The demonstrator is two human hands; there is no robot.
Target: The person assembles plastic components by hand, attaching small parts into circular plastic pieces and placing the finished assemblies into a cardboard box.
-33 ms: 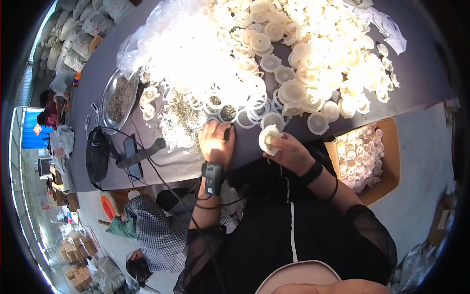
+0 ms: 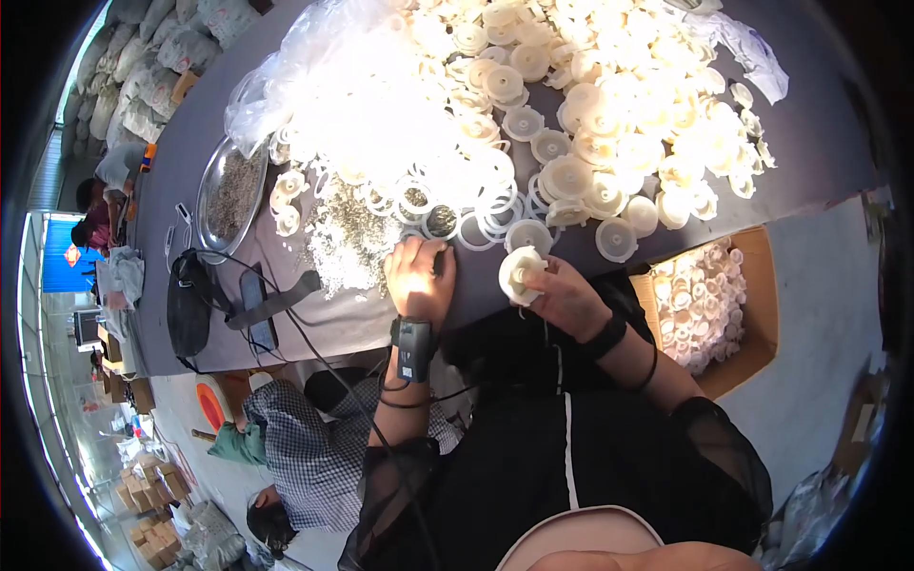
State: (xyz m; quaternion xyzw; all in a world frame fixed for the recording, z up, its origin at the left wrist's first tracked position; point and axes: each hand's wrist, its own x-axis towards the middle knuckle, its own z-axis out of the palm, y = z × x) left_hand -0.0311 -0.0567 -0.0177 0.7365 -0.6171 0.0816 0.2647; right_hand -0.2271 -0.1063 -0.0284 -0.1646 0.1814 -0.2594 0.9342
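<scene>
My right hand [image 2: 569, 303] pinches a cream-white round plastic disc part [image 2: 521, 275] with a raised hub, just off the table's near edge. My left hand [image 2: 419, 279] rests on the table with its fingers bent and the thumb a little apart. Its fingertips are partly hidden beside a heap of tiny metal and clear pieces [image 2: 345, 238]. Beyond it lie clear plastic rings [image 2: 474, 231], some around small dark piles. A large heap of similar cream-white disc parts [image 2: 609, 124] covers the far right of the table, with one disc [image 2: 616, 240] near the edge.
An oval metal tray [image 2: 203, 214] of small pieces stands at the left, near a black pouch [image 2: 188, 319], a phone [image 2: 259, 319] and a cable. A cardboard box [image 2: 762, 324] of white parts sits below the table's right edge. A person in a checked shirt [image 2: 305, 447] is at my left.
The disc in my right hand has turned slightly, showing more of its face, and shifted a little left and nearer. My left hand stays in place.
</scene>
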